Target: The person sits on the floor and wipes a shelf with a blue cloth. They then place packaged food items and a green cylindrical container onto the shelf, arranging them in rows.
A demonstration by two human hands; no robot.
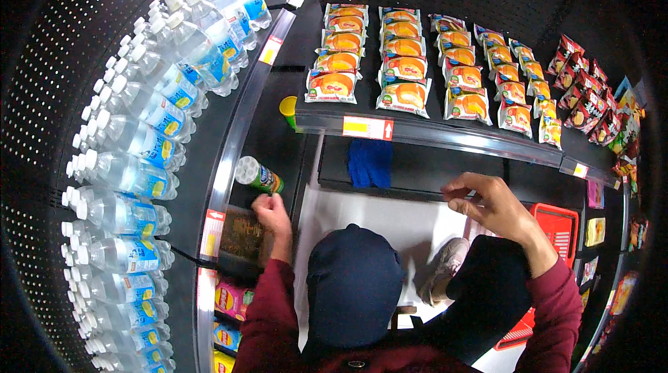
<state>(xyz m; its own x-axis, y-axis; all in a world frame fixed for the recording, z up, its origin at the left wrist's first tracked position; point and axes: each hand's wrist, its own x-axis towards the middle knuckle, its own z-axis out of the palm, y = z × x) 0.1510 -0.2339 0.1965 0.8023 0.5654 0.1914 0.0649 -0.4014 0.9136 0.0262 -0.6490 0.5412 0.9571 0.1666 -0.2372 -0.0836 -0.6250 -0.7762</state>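
My left hand (pixel 272 214) is at the lower left shelf, its fingers curled, just in front of a green snack canister (pixel 259 174) with a pale lid. The canister leans towards the bottle side. Whether my fingers touch it, or hold anything, cannot be made out. My right hand (pixel 485 203) hovers over the pale floor with fingers bent and apart, nothing between them. Beyond it, a blue cloth (pixel 369 163) lies on the low black shelf. A second canister, green with a yellow lid (pixel 287 107), is partly hidden behind the upper shelf's corner.
Clear plastic bottles (pixel 141 211) crowd the left shelf. Wrapped bread packets (pixel 404 94) line the upper shelf, whose price-strip edge (pixel 443 138) juts out above the low shelf. A red basket (pixel 556 227) stands at right. Chip bags (pixel 232 300) fill the lower left. A dark cap (pixel 355 284) blocks the centre.
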